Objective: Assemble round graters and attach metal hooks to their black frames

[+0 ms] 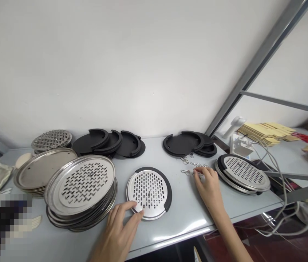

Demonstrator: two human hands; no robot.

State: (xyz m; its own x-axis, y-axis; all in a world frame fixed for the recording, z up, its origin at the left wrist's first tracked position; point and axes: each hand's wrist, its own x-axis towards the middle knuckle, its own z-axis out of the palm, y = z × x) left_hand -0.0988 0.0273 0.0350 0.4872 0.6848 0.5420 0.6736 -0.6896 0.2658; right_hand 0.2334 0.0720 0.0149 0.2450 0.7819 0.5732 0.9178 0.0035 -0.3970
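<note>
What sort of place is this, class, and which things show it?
Probably a small workshop or assembly bench: a stack of round metal plates, notched black discs and loose wire clips lie on a grey table.

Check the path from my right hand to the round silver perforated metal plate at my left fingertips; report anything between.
One small silver wire clip lies on the grey tabletop just left of your right hand, toward the plate; nothing else visible stands between.

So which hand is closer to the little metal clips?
The right hand. It is down at the metal clips, while the left hand is farther away, at the near edge of the middle slotted plate.
</note>
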